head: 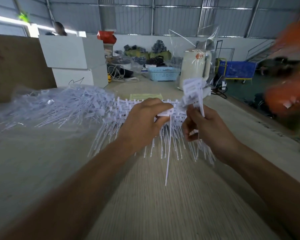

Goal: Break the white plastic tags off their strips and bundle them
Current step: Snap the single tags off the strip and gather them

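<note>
Two bare hands work above a pale wood-grain counter [145,196] in the head view. Left hand [142,125]: fingers curled, thumb and forefinger pinching the flat head of one white plastic tag [165,113], whose thin tail hangs straight down. Right hand [210,130]: fingers closed round the tails of a small bundle of loose white tags [192,90], heads fanned upward. Behind both, a comb-like white strip of unbroken tags [128,108] lies on the counter, tails pointing toward the viewer; a clear bag of further tag strips [50,106] lies at left. Judged step: one tag apparently just detached. Next, the tag must join the bundle, heads aligned.
</note>
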Demonstrator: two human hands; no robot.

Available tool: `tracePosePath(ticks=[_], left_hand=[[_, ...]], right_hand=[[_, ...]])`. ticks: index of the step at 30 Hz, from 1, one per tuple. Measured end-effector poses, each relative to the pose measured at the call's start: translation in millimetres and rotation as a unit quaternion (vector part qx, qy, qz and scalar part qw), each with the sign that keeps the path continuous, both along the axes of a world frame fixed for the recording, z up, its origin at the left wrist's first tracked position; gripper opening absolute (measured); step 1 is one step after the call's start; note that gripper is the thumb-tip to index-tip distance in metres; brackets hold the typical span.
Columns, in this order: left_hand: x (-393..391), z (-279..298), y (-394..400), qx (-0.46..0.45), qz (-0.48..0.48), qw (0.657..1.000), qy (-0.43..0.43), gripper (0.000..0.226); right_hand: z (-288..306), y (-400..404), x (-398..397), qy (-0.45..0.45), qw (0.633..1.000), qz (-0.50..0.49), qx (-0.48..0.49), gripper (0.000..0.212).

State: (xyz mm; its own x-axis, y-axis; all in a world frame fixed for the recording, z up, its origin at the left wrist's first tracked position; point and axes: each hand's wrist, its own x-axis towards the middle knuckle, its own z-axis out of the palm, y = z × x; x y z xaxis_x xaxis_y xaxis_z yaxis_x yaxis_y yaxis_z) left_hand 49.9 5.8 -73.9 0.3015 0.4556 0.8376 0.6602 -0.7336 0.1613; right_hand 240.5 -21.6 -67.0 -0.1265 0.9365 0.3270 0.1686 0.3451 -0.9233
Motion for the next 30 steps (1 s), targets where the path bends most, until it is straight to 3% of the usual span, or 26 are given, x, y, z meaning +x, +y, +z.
tracePosePath(ticks=[6, 13, 17, 23, 25, 30], left_hand=[[3.8, 10.3, -7.9, -0.018, 0.047, 0.997, -0.057, 0.039], [12.4, 17.7, -10.7, -0.03, 0.024, 0.994, -0.103, 0.065], [7.8, 21.1, -5.3, -0.113, -0.048, 0.971, -0.203, 0.079], [1.3, 17.3, -2.0, -0.205, -0.14, 0.942, -0.226, 0.074], [-7.3, 15.8, 1.6, -0.203, -0.129, 0.949, -0.202, 0.07], [-20.1, -1.4, 11.0, -0.222, -0.083, 0.966, -0.101, 0.036]], right_hand=[[-2.5, -11.1, -25.1, 0.039, 0.997, 0.044, -0.05, 0.036], [-0.9, -14.9, -32.8, 0.016, 0.999, 0.037, -0.001, 0.049], [7.8, -16.0, -26.4, 0.08, 0.996, 0.036, 0.017, 0.031], [11.5, -15.8, -20.3, 0.091, 0.995, 0.042, 0.027, 0.023], [14.3, -16.5, -16.9, 0.095, 0.994, 0.05, 0.026, 0.021], [31.6, -20.5, 0.5, 0.167, 0.978, 0.126, 0.015, 0.028]])
